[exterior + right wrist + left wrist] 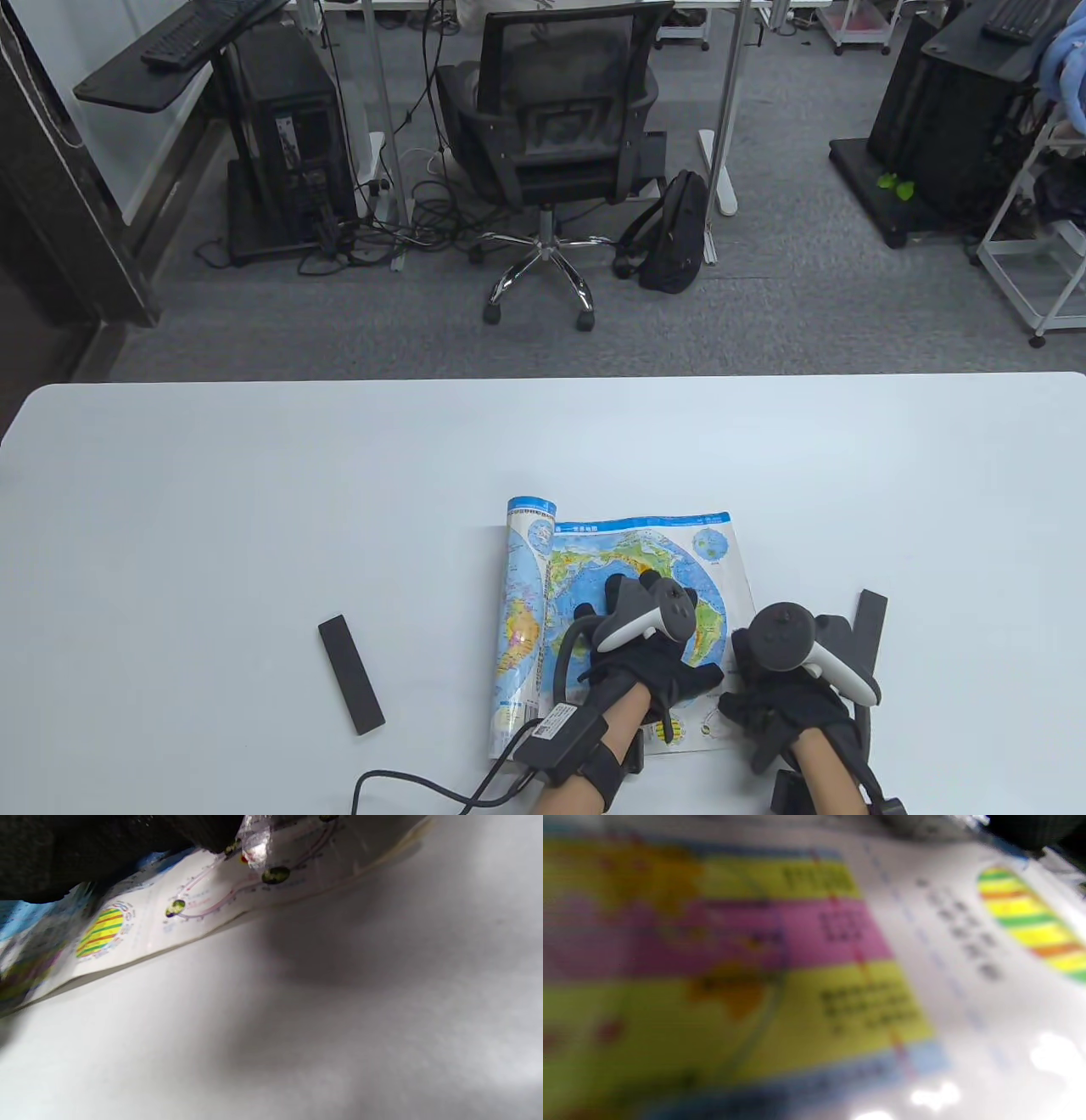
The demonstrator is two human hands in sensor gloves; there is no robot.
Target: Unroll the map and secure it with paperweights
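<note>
A colourful world map point(645, 552) lies partly unrolled on the white table point(254, 509). Its still-rolled part point(522, 611) stands along its left side. My left hand point(615, 604) rests flat on the middle of the map with fingers spread. My right hand point(747, 709) presses on the map's near right corner. One black bar paperweight point(350, 673) lies on the table left of the map. Another point(870, 624) lies right of it, partly hidden by my right hand's tracker. The left wrist view is a blurred close-up of the map point(797, 963). The right wrist view shows the map's edge point(169, 916) under my glove point(85, 853).
The table's far edge point(543, 379) faces an office chair point(551, 153) and a backpack point(674, 229) on the floor. Bare table point(318, 1018) lies beside the map. A cable point(407, 785) trails from my left wrist.
</note>
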